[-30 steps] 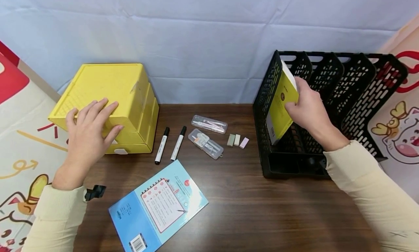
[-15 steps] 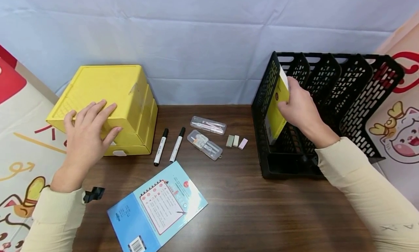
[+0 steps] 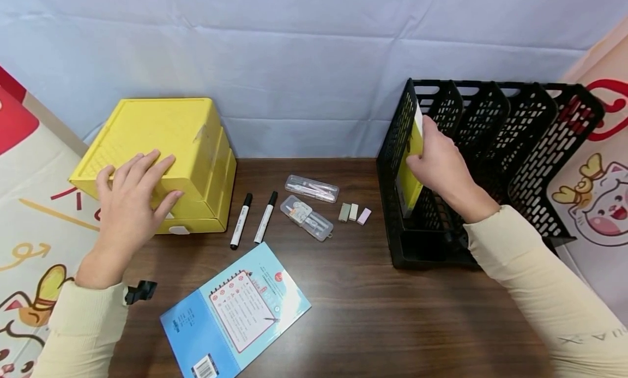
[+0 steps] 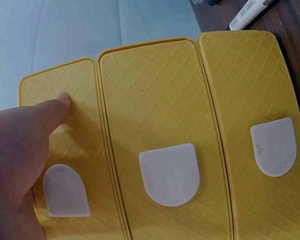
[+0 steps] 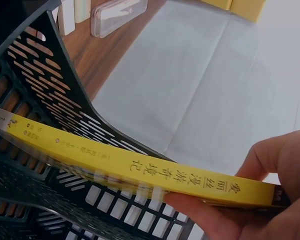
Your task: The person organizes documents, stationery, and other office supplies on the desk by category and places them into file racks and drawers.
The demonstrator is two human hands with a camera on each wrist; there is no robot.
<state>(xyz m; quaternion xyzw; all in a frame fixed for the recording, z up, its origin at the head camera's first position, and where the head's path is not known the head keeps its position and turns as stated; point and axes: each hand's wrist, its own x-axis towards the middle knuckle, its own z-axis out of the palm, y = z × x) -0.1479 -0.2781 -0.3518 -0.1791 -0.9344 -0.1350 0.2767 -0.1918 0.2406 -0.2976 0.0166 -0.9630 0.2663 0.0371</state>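
Observation:
My right hand pinches a yellow book between thumb and fingers. The book stands upright in the leftmost compartment of the black file rack, close to its left wall. In the right wrist view, the book's yellow spine with dark lettering runs across the perforated dividers. My left hand rests on the yellow drawer box, fingers spread over the top edge. Its thumb lies against the front, and the left wrist view shows drawer fronts with white tabs.
A blue booklet lies on the front of the brown table. Behind it are black-capped markers, a clear case, a second clear case and small erasers. A pale cloth hangs behind.
My right hand has moved left with the yellow book, bringing it nearer the rack's left wall and more edge-on to the head view. The left hand has stayed on the drawer box.

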